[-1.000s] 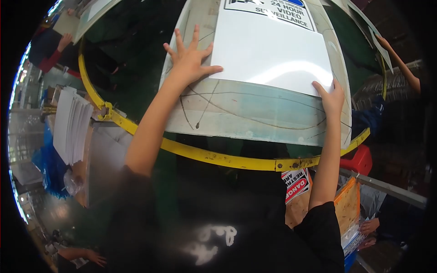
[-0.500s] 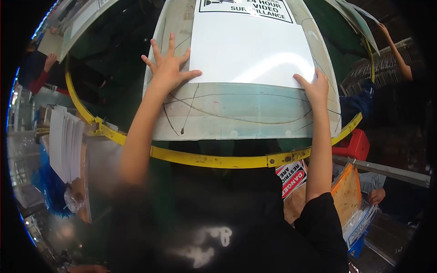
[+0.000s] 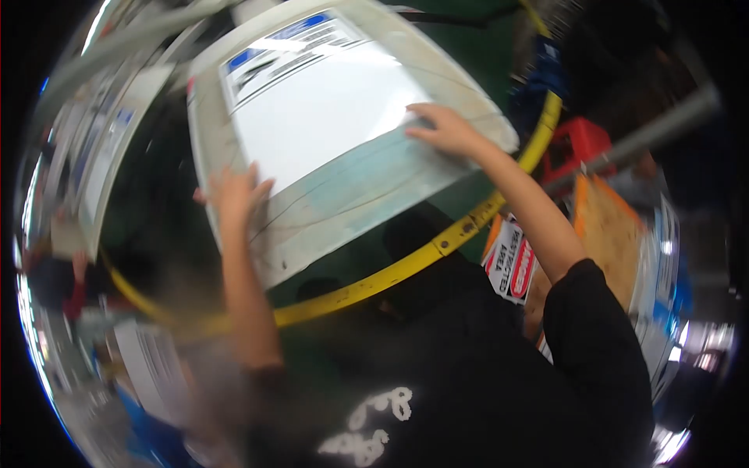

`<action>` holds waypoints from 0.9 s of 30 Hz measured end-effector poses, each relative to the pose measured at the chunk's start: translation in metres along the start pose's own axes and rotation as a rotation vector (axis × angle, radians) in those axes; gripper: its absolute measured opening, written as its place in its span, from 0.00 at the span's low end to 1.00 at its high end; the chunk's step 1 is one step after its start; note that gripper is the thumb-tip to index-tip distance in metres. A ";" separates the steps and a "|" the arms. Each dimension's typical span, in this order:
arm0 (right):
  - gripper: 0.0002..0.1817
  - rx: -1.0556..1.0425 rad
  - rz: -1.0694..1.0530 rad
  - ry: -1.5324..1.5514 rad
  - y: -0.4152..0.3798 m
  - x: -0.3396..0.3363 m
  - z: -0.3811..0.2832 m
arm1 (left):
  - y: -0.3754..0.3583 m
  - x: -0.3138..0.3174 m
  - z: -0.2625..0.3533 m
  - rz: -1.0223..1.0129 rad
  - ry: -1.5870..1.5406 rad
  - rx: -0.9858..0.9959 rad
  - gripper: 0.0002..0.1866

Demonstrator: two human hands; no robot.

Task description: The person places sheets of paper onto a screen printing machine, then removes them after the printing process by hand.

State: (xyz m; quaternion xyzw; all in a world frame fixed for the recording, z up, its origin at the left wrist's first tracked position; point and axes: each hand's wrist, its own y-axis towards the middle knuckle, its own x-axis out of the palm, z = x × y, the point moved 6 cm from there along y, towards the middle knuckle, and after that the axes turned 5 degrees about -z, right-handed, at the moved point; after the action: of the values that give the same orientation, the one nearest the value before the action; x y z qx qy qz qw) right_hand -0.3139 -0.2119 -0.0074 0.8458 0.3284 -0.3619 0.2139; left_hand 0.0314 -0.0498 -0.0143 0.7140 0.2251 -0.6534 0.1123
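Sign sheet (image 3: 324,117) lies flat on the pale board (image 3: 351,191), btwn the two hands, blue-&-black printed end far from the person, blank end near. R hand (image 3: 449,131) sits at the near right corner, thumb & index well parted, not pinching; can't tell how hard the tips press. L hand (image 3: 232,199), blurred, has fingers splayed by the near left corner, no visible hold on anything. Hands are prob. set at both corners to keep the sheet square. Sheet looks thin, smooth, glossy, w/ a glare patch; board's duller, grey-green, scuffed, marked w/ curved dark lines, corners rounded. Yellow rail (image 3: 406,265) curves nearer the person, seemingly bolted metal strip.
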 end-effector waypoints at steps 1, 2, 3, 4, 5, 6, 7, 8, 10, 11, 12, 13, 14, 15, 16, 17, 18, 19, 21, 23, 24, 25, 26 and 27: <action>0.24 -0.068 0.048 -0.041 -0.031 -0.004 -0.005 | 0.023 0.031 -0.018 -0.002 -0.082 0.182 0.35; 0.24 -0.130 0.085 -0.089 -0.068 -0.006 -0.011 | -0.025 -0.015 0.005 0.011 -0.049 -0.068 0.35; 0.23 -0.110 0.119 -0.164 -0.109 -0.015 -0.015 | -0.031 -0.007 0.002 0.126 -0.055 -0.073 0.36; 0.23 -0.095 0.143 -0.238 -0.149 -0.023 -0.019 | -0.034 0.002 -0.002 0.237 -0.071 -0.088 0.36; 0.23 -0.023 0.167 -0.227 -0.191 -0.030 -0.014 | -0.056 -0.016 0.015 0.376 -0.082 0.029 0.33; 0.22 0.065 0.146 -0.289 -0.235 -0.036 0.000 | -0.085 -0.041 0.031 0.509 -0.100 0.135 0.31; 0.24 0.223 0.166 -0.430 -0.281 -0.040 0.016 | -0.112 -0.054 0.051 0.592 -0.145 0.276 0.29; 0.26 0.418 0.159 -0.431 -0.324 -0.047 0.028 | -0.142 -0.064 0.071 0.672 -0.193 0.406 0.27; 0.29 0.730 0.127 -0.451 -0.388 -0.054 0.030 | -0.191 -0.069 0.109 0.401 -0.654 0.601 0.24; 0.30 0.847 0.108 -0.476 -0.413 -0.060 0.022 | -0.210 -0.069 0.126 0.255 -0.714 0.702 0.24; 0.32 0.961 0.088 -0.498 -0.433 -0.063 0.018 | -0.226 -0.067 0.143 0.109 -0.769 0.798 0.24; 0.32 1.004 0.102 -0.430 -0.447 -0.062 0.016 | -0.238 -0.066 0.159 0.076 -0.770 0.841 0.24; 0.32 1.043 0.116 -0.361 -0.460 -0.059 0.016 | -0.249 -0.065 0.174 0.044 -0.772 0.882 0.24; 0.32 1.079 0.131 -0.293 -0.472 -0.057 0.016 | -0.257 -0.064 0.187 -0.001 -0.805 0.875 0.23; 0.31 1.043 0.146 -0.312 -0.479 -0.055 0.016 | -0.261 -0.062 0.195 -0.020 -0.831 0.894 0.23; 0.30 1.004 0.160 -0.332 -0.485 -0.051 0.017 | -0.265 -0.057 0.203 -0.040 -0.857 0.909 0.23; 0.30 0.963 0.174 -0.351 -0.489 -0.048 0.018 | -0.268 -0.055 0.209 -0.057 -0.882 0.923 0.22; 0.29 0.945 0.197 -0.399 -0.493 -0.045 0.018 | -0.271 -0.055 0.213 -0.078 -0.872 0.908 0.21; 0.27 0.899 0.242 -0.494 -0.496 -0.043 0.018 | -0.275 -0.059 0.217 -0.073 -0.884 0.923 0.20; 0.26 0.899 0.234 -0.511 -0.498 -0.044 0.020 | -0.278 -0.061 0.219 -0.071 -0.878 0.923 0.20; 0.26 0.899 0.231 -0.519 -0.496 -0.045 0.019 | -0.278 -0.061 0.219 -0.072 -0.866 0.919 0.20; 0.25 0.900 0.235 -0.529 -0.495 -0.047 0.017 | -0.279 -0.060 0.220 -0.073 -0.854 0.917 0.19; 0.24 0.903 0.238 -0.540 -0.493 -0.048 0.013 | -0.278 -0.059 0.220 -0.078 -0.839 0.909 0.20; 0.23 0.907 0.242 -0.552 -0.492 -0.049 0.011 | -0.278 -0.057 0.220 -0.083 -0.826 0.902 0.20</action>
State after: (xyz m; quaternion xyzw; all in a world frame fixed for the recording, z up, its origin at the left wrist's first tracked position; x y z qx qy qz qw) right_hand -0.6942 0.1032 -0.0390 0.7585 -0.0290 -0.6487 -0.0542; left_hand -0.2955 0.0832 0.0526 0.3696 -0.1080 -0.9109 -0.1484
